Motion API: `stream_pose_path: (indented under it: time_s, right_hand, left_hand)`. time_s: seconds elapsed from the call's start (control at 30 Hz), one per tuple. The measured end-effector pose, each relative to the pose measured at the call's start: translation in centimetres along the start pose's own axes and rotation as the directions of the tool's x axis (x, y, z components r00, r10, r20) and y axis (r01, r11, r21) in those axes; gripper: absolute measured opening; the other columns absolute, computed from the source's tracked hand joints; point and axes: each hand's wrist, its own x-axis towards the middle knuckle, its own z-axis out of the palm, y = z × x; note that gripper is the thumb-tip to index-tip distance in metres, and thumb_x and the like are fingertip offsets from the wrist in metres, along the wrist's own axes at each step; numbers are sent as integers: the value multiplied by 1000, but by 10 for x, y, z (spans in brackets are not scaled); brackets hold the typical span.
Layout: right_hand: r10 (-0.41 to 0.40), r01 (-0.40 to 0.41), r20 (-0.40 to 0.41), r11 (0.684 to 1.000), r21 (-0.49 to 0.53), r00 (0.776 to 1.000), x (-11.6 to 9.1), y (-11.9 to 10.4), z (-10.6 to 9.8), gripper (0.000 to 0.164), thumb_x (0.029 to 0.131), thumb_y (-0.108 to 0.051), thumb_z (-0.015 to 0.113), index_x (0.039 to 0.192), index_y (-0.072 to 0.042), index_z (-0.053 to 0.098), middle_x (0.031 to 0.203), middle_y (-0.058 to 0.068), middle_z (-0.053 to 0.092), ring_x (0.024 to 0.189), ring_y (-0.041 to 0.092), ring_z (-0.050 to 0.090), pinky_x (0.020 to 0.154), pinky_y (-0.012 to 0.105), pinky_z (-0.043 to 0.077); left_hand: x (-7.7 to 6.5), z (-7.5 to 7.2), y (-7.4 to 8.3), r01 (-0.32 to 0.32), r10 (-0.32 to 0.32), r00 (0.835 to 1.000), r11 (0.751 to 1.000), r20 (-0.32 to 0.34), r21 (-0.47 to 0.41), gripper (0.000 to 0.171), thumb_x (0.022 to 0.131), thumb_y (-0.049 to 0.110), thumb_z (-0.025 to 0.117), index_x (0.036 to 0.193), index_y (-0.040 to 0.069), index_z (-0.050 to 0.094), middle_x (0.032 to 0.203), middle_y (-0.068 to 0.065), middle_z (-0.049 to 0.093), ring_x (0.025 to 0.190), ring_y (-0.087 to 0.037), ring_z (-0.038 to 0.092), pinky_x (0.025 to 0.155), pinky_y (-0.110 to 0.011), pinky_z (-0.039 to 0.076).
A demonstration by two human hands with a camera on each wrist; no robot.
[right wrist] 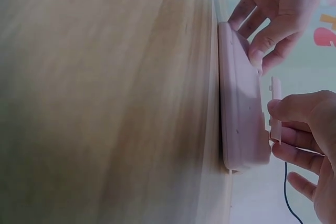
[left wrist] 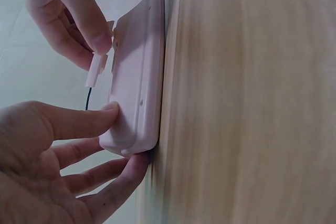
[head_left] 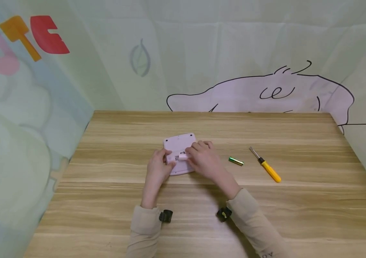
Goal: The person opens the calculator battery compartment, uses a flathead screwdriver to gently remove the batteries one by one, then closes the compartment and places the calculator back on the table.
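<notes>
A flat pink calculator-like device (head_left: pixel 178 143) lies on the wooden table, its back facing up, with dark screw holes at the far corners. At its left edge my left hand (head_left: pixel 157 166) grips it, the thumb on the top face and fingers against the side and underside, as the left wrist view shows. Between thumb and fingers my right hand (head_left: pixel 204 159) pinches a small pink battery cover (right wrist: pixel 276 87). The cover stands tilted just over the battery opening, where some metal contacts show; the fingers hide part of that opening.
To the right lies a green battery (head_left: pixel 236 161). Farther right is a screwdriver (head_left: pixel 268 168) with a yellow handle, its tip pointing away. A printed cloth (head_left: pixel 189 53) hangs behind the table (head_left: pixel 121 136). Black mounts (head_left: pixel 165 216) sit at both wrists.
</notes>
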Motion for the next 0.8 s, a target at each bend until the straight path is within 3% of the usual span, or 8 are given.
stream_pose_path:
  time_s: [0.8]
  right_hand:
    - [-32, 31, -4, 999, -30, 999, 6, -5, 5, 27, 86, -26, 70, 110, -15, 67, 101, 0, 66, 96, 18, 56, 96, 40, 42]
  left_hand:
    - [0, -1, -2, -24, 24, 1000, 1000, -13, -2, 38, 80, 10, 73, 115, 0, 63, 104, -16, 59, 93, -28, 54, 83, -42, 46]
